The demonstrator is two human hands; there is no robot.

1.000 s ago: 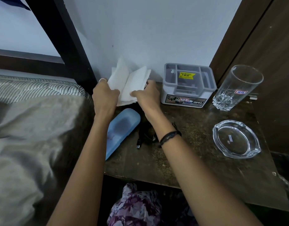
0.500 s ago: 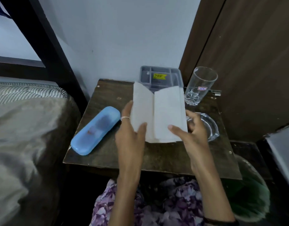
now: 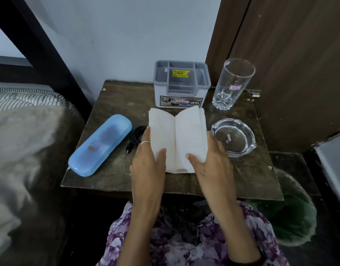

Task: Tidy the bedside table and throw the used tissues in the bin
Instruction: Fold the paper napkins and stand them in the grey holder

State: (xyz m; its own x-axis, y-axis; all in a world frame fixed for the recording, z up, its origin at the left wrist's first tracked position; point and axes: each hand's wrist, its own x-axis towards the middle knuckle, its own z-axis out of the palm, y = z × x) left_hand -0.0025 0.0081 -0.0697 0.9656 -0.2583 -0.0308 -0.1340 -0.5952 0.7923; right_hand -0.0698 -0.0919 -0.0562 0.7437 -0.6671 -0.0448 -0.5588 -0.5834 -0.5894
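At frame centre, left hand (image 3: 146,166) and right hand (image 3: 211,164) pinch the white folded tissue stack (image 3: 177,141); a loose grip risks sheets scattering beside the clear glass ashtray (image 3: 233,137).

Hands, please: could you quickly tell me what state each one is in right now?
Left hand: closed on the left edge of the tissues, thumb on top.
Right hand: closed on the tissues' right edge, thumb on top.
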